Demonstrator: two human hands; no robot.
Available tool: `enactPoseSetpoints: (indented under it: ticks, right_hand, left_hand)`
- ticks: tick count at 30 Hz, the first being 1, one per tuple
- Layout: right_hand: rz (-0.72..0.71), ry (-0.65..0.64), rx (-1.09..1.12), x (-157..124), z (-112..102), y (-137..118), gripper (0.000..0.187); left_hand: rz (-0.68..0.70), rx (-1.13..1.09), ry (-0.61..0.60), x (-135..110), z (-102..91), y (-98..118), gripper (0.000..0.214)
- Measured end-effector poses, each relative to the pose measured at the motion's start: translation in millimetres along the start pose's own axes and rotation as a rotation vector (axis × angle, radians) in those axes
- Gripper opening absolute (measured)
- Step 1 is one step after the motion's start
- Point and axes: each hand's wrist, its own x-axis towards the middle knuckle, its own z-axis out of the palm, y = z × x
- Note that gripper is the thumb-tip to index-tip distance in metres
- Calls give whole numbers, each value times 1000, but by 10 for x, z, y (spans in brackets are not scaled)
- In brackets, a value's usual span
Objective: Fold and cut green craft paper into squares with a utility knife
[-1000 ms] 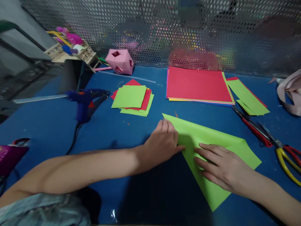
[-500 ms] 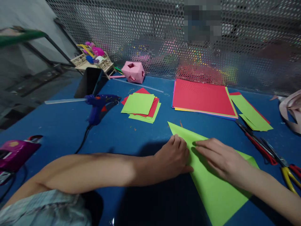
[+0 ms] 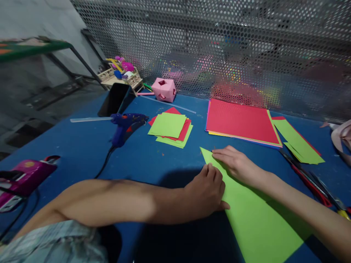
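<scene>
A light green sheet of paper (image 3: 257,219) lies on the blue table, folded over with a pointed corner at its far left end. My left hand (image 3: 207,190) is curled at the sheet's left edge, fingers bent and pressed against the paper, thumb pointing right along the edge. Just beyond it, my right hand (image 3: 238,162) rests with outstretched fingers near the pointed corner. Its palm and fingers lie over the paper; the forearm covers part of the right side. What sits beneath the left fingers is hidden.
Green and red paper squares (image 3: 168,125) are stacked ahead. Behind stand coloured sheets (image 3: 242,120) and green strips (image 3: 298,140). A blue glue gun (image 3: 119,133), phone (image 3: 115,100) and pink paper polyhedron (image 3: 164,89) are leftward; red-handled scissors (image 3: 309,182) lie right. Perforated metal mesh (image 3: 186,47) borders the table.
My right hand has slid away from me and left along the paper to near the pointed corner. The left hand keeps its place on the edge. The camera view has shifted slightly.
</scene>
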Motion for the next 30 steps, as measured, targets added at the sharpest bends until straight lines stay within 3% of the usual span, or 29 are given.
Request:
enactPoseSetpoints:
  ticks: [10, 30]
  right_hand:
    - [-27, -82, 119, 256, -14, 69, 38]
    - [-34, -176, 153, 341, -38, 97, 42]
  left_hand:
    - [-19, -15, 19, -41, 14, 21, 62]
    - [-15, 2, 30, -46, -10, 17, 59]
